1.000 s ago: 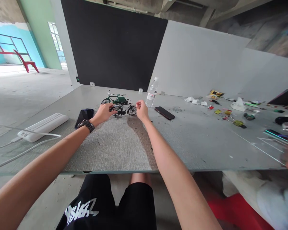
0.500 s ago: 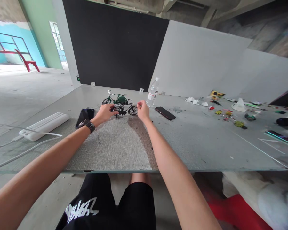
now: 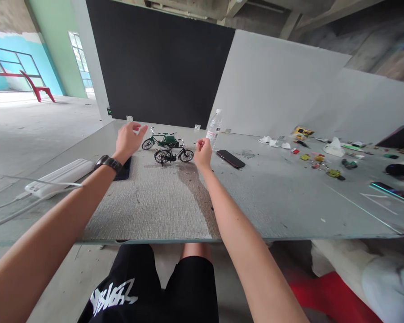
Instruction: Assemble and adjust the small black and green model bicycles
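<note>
A black model bicycle (image 3: 173, 158) stands upright on the table, side-on to me. Just behind it and a little to the left is a green model bicycle (image 3: 169, 140) with green boxes over its rear wheel. My left hand (image 3: 129, 140) is raised left of the green bicycle, fingers apart and holding nothing. Beside the black bicycle's right-hand wheel, my right hand (image 3: 202, 151) has its fingers curled together, with a slight gap to the wheel. I see nothing in its fingers.
A dark phone (image 3: 124, 172) lies partly under my left wrist, near a white power strip (image 3: 59, 177) with a cable. On the right are a water bottle (image 3: 214, 126), another phone (image 3: 230, 159) and several small scattered parts. A person's hand shows at the far right edge.
My left hand has let go of the black bicycle and moved up and left, opening. My right hand has shifted slightly right, away from the wheel. Both bicycles still stand.
</note>
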